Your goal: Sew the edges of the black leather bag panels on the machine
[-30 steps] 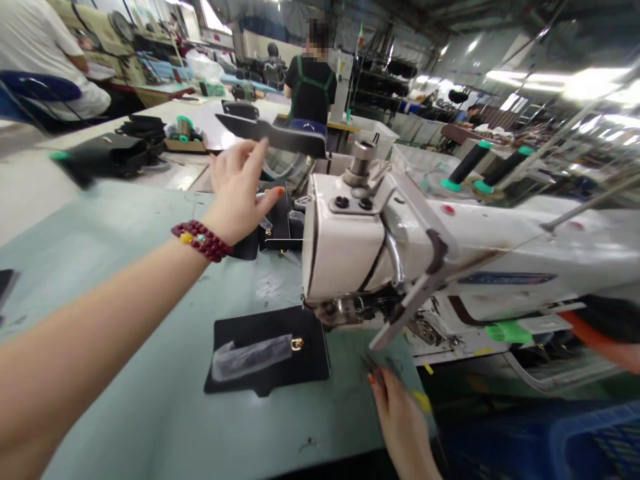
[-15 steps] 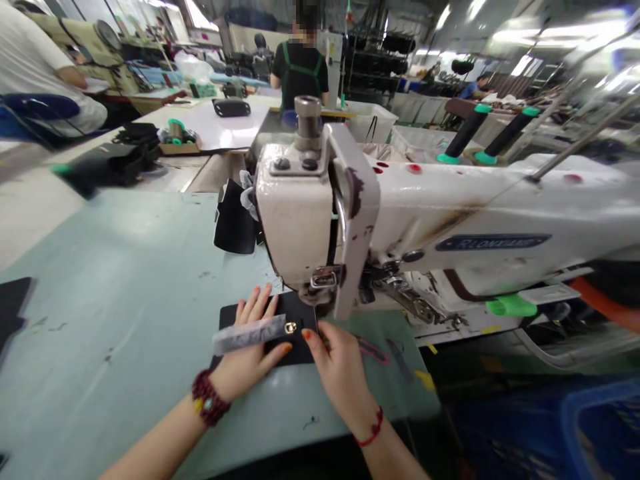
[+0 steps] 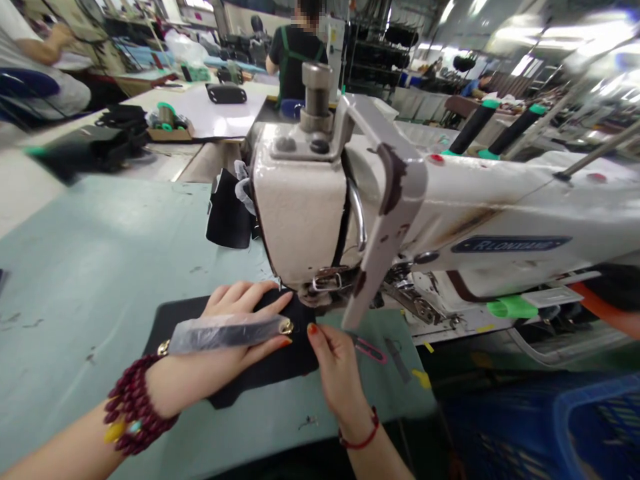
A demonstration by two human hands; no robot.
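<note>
A black leather-like panel [image 3: 173,320] lies on the pale green table, its far right edge at the head of the sewing machine [image 3: 300,207]. Across it runs a handle [image 3: 225,335] wrapped in clear plastic, with gold-coloured rings at its ends. My left hand [image 3: 213,363] rests flat on the panel beneath this handle, fingers stretched towards the machine. At the panel's right edge, my right hand [image 3: 337,367] pinches it between thumb and fingers. The machine's head hides the stitching spot.
Pink-handled thread snips [image 3: 371,350] and a thin metal tool [image 3: 397,360] lie right of my right hand. Another black piece [image 3: 227,213] rests behind, left of the machine head. A blue crate [image 3: 560,427] stands lower right. A co-worker [image 3: 297,60] is beyond.
My left hand has turned, its fingers now pointing more to the right. More of the panel and the handle's left ring show. My right hand stays at the right edge. The view has shifted slightly.
</note>
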